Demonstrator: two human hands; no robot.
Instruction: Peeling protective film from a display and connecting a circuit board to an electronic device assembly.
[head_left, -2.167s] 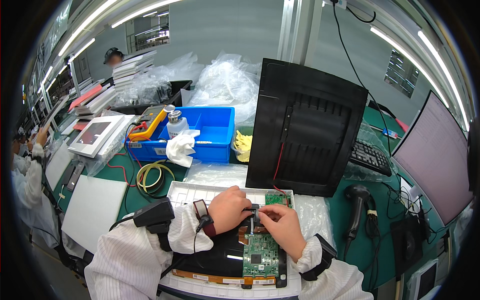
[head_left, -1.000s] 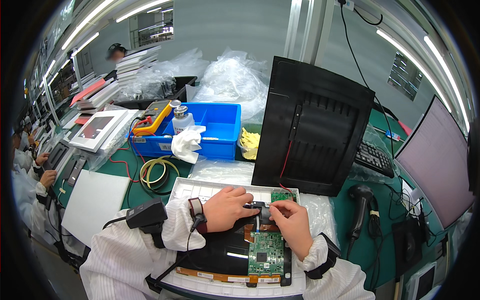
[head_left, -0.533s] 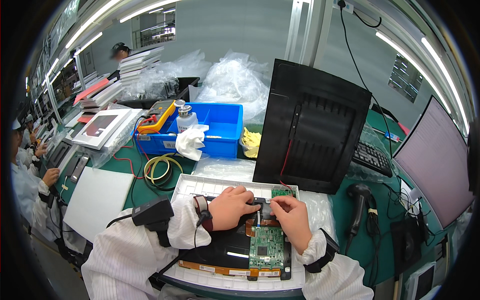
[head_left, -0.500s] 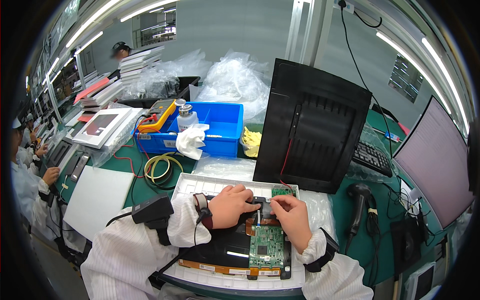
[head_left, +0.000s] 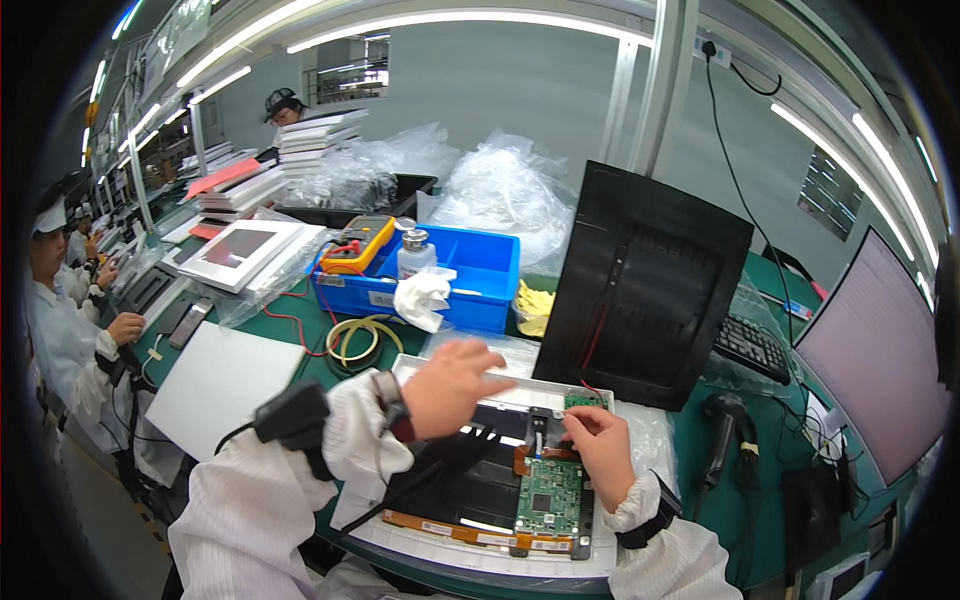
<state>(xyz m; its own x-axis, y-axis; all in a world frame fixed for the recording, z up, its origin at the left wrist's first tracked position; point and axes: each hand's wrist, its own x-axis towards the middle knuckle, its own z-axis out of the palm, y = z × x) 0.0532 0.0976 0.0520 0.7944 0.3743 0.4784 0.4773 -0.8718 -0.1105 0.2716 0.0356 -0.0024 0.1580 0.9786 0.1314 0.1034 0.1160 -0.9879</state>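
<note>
A black flat panel (head_left: 440,490) lies in a white frame (head_left: 405,372) before me, with a green circuit board (head_left: 548,497) mounted on its right part. Just above that board is a small black part (head_left: 540,424) with a short white cable. My left hand (head_left: 450,392) hovers over the panel's upper left, slightly blurred, its fingers stretched out and holding nothing. Beside the black part, my right hand (head_left: 602,448) pinches with thumb and forefinger; what is between them is too small to make out. A smaller green board (head_left: 586,400) sits behind that hand.
A black cover (head_left: 640,290) stands upright behind the frame, a red wire running down to the smaller board. A blue bin (head_left: 485,290), tape rolls (head_left: 362,340) and a white sheet (head_left: 225,385) are left. Scanner (head_left: 722,430), keyboard (head_left: 750,350) and monitor (head_left: 880,350) stand right.
My left hand has lifted off the black part and moved left, its fingers spreading. My right hand stays pinched at the same spot. The whole view has shifted slightly.
</note>
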